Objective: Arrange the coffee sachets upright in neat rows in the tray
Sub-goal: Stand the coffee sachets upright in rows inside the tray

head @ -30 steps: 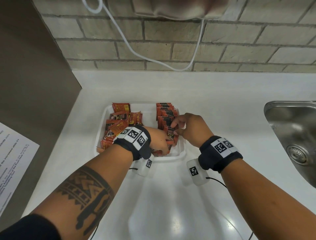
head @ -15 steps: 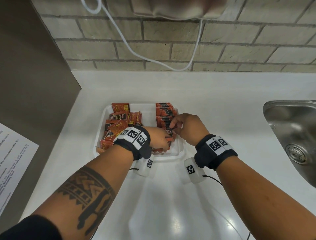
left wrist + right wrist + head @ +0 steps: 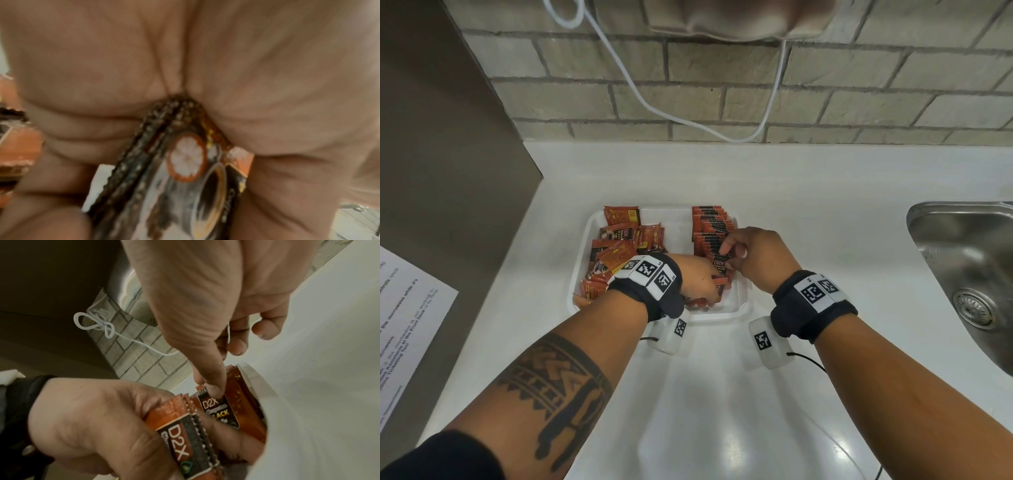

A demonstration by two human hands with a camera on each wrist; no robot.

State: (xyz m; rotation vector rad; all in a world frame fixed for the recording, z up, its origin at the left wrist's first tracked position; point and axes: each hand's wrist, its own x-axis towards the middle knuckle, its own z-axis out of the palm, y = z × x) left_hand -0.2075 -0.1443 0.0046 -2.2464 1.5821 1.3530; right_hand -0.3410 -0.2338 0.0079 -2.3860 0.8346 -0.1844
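Left hand (image 3: 697,279) is gripping a small bundle of sachets (image 3: 185,431) at the near end of the tray (image 3: 717,313), fingers curled round it. Right hand (image 3: 751,258) is pinching one D2X sachet (image 3: 719,265) by its top edge, seating it at the front of the upright row (image 3: 710,228) along the tray's right side. Best to be feeding one sachet at a time, pressing each flush against the row so none lean. Loose pile (image 3: 619,248) is lying jumbled on the tray's left side, not yet sorted. Tray is sitting on the white table (image 3: 808,212).
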